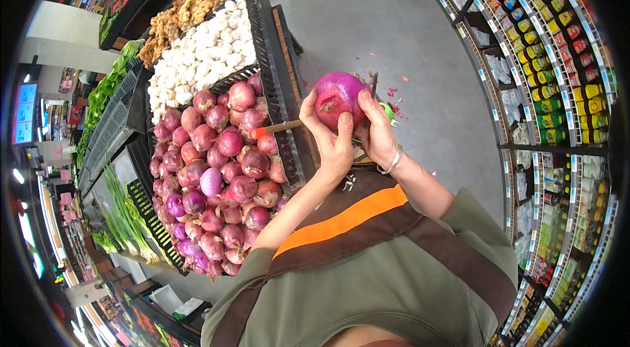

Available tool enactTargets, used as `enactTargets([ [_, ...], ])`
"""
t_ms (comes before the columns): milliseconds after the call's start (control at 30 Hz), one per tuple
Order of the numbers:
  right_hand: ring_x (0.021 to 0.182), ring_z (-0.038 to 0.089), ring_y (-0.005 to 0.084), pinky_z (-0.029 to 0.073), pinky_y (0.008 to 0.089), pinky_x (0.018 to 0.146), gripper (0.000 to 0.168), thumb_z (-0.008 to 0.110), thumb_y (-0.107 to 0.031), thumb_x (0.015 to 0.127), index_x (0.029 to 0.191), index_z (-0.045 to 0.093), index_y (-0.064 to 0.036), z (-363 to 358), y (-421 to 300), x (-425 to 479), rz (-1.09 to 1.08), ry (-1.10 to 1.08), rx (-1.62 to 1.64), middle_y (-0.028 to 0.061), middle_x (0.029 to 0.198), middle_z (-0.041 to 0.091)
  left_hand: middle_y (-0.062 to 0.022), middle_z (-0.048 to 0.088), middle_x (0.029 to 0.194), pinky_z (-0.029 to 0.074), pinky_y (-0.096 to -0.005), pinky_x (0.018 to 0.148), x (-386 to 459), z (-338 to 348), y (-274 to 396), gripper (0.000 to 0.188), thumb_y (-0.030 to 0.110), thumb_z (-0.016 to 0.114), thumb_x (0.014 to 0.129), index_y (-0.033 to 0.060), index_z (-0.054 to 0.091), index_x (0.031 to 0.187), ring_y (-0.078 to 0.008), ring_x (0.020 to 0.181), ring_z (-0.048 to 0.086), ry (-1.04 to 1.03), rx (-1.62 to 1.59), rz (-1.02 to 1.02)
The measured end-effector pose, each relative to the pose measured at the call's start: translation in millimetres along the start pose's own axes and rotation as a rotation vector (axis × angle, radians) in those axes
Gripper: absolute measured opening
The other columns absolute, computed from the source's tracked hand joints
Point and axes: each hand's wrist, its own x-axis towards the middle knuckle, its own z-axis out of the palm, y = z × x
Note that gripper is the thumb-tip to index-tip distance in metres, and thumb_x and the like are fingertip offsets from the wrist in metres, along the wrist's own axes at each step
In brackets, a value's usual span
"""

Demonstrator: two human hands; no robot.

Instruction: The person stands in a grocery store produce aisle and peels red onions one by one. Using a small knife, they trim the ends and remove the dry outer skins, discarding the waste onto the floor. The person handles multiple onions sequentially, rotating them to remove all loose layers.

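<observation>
A large red onion (338,96), partly peeled to smooth purple skin, is held up between both hands over the floor. My left hand (327,135) grips its left and near side, fingers along the edge and thumb on the front. On its right side rests my right hand (380,125), with a bracelet at the wrist. Left of the hands, red onions (206,174) fill a black slatted crate (290,150); a few show bare purple skin among the dry-skinned ones. A wooden stick with an orange tip (275,127) reaches over the crate from behind my left hand.
White garlic bulbs (206,56) and ginger (177,17) lie beyond the onions. Spring onions (128,219) lie on the far left. Onion skins (392,93) and a green object (386,110) are below the hands. Shelves of packaged goods (541,76) stand on the right.
</observation>
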Motion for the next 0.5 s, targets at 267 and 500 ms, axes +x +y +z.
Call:
enactTargets([
  [267, 0.087, 0.054, 0.0056, 0.048, 0.0251, 0.08, 0.026, 0.07, -0.02, 0.093, 0.093, 0.045, -0.012, -29.8, -17.7, 10.2, -0.112, -0.04, 0.049, -0.0025, 0.094, 0.055, -0.0158, 0.05, 0.132, 0.054, -0.0286, 0.085, 26.1, -24.0, 22.3, 0.026, 0.006, 0.074, 0.087, -0.0005, 0.067, 0.111, -0.0203, 0.113, 0.058, -0.138, -0.102, -0.068],
  [500, 0.096, 0.057, 0.0115, 0.047, 0.0279, 0.089, 0.046, 0.081, -0.028, 0.083, 0.107, 0.049, -0.004, -44.7, -30.4, 10.2, -0.145, -0.067, -0.296, 0.0036, 0.105, 0.059, -0.0092, 0.072, 0.098, 0.056, -0.0256, 0.082, 38.6, -39.3, 36.6, 0.019, 0.001, 0.075, 0.085, -0.0043, 0.07, 0.103, -0.0135, 0.088, 0.069, -0.279, -0.09, -0.406],
])
